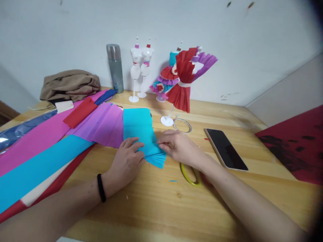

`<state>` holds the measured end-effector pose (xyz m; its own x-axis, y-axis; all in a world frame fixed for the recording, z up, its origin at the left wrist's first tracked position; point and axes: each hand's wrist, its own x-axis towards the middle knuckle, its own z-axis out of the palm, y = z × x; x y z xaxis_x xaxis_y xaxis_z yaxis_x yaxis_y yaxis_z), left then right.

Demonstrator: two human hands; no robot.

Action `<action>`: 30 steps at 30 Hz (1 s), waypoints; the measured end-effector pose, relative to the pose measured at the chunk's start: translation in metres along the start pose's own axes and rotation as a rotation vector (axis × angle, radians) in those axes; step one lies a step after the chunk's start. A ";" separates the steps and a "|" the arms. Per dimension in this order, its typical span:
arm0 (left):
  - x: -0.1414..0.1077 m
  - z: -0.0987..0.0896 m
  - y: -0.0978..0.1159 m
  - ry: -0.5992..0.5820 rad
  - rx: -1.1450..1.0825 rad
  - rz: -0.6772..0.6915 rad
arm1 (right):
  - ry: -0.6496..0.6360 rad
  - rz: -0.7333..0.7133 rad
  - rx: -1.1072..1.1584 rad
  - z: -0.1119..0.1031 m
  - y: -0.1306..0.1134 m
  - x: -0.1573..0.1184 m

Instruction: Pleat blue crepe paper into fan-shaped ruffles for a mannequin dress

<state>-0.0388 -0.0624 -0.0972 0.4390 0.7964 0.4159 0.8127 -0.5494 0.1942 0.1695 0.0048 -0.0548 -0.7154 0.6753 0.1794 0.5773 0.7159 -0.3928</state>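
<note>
Count was one turquoise sheet [137,124] under the left fingers and running out ahead of them, four dress forms [135,55] beyond both hands, one phone [227,148] right of the right hand. Left hand [128,154] was open, fingers slightly spread, pressed on the sheet; right hand [178,144] had fingers curled, thumb and index pinching its right edge.

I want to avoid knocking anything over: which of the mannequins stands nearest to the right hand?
The red-skirted mannequin with a purple shoulder frill: its white base stands just beyond the right hand, while the other three mannequins stand farther back.
</note>
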 end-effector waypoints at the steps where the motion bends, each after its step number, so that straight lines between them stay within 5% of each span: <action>1: 0.000 -0.001 0.000 -0.001 -0.001 0.002 | -0.060 0.067 0.026 -0.006 0.002 -0.001; 6: 0.000 -0.001 0.001 -0.005 -0.003 -0.006 | -0.247 0.275 0.046 -0.025 0.001 -0.007; 12: -0.001 0.001 -0.001 0.029 -0.008 -0.031 | -0.295 0.247 0.072 -0.025 -0.011 -0.012; 19: -0.003 0.004 -0.006 0.055 -0.033 -0.004 | -0.177 0.340 0.012 -0.016 -0.003 -0.005; 30: -0.002 0.005 -0.010 0.055 -0.035 0.115 | -0.059 0.371 0.602 0.039 0.022 0.012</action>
<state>-0.0463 -0.0570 -0.1040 0.5063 0.7127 0.4855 0.7436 -0.6459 0.1729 0.1582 0.0214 -0.0960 -0.5432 0.8330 -0.1052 0.4815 0.2064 -0.8518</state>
